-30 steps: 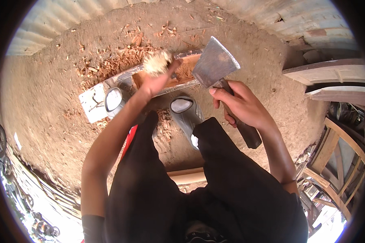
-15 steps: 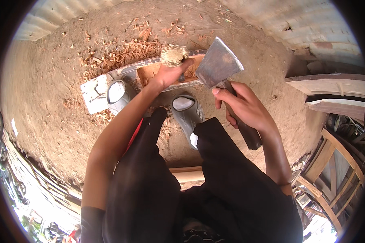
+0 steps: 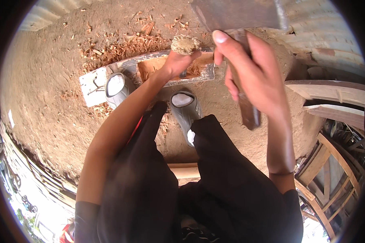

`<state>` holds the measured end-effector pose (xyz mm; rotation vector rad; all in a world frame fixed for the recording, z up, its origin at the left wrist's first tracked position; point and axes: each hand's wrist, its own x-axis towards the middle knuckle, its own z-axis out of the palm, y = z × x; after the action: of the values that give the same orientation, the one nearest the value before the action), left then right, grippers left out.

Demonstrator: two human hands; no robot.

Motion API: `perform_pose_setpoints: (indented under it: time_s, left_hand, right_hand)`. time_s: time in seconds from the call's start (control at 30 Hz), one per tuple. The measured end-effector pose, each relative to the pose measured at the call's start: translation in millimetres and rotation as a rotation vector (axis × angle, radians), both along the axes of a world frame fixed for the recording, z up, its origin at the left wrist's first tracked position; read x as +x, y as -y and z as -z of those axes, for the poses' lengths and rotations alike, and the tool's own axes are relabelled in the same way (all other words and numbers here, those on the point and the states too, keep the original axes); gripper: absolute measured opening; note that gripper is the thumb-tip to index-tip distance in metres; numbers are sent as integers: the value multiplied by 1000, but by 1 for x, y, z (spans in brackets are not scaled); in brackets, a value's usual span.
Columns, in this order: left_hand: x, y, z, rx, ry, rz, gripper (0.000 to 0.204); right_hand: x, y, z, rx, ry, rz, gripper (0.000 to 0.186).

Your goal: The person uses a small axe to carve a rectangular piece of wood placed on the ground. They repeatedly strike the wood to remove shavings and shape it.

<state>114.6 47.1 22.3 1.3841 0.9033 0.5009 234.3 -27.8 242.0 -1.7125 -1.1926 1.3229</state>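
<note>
My left hand [image 3: 177,64] is closed round a chisel [image 3: 185,44], whose wooden handle has a frayed, mushroomed top. A bit of its dark blade shows below the fist, over the recess of a curved, worn wooden piece [image 3: 208,74] on the ground. My right hand [image 3: 255,71] grips the dark handle of a hatchet [image 3: 241,15], raised to the right of the chisel and apart from it. The hatchet's broad metal head is partly cut off by the top of the picture. The chisel's tip is hidden.
Wood shavings [image 3: 127,48] lie heaped beyond the wooden piece. My grey shoes [image 3: 182,107] stand close to its near side, the left one by its white end [image 3: 92,85]. Curved boards [image 3: 332,91] and a wooden frame [image 3: 328,170] stand at the right, below corrugated sheeting.
My right hand has lifted the hatchet up toward the top of the picture. The chisel and my left hand have shifted slightly right along the recess.
</note>
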Motion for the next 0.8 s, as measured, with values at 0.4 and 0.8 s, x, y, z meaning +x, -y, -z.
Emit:
perform_pose_setpoints:
  time_s: [0.4, 0.8]
  left_hand:
    - [-12, 12, 13, 103, 75, 74, 37]
    - [-41, 56, 31, 343, 351, 581, 26]
  right_hand:
    - [0, 12, 51, -46, 177, -110, 32]
    - [11, 28, 40, -482, -17, -38, 35]
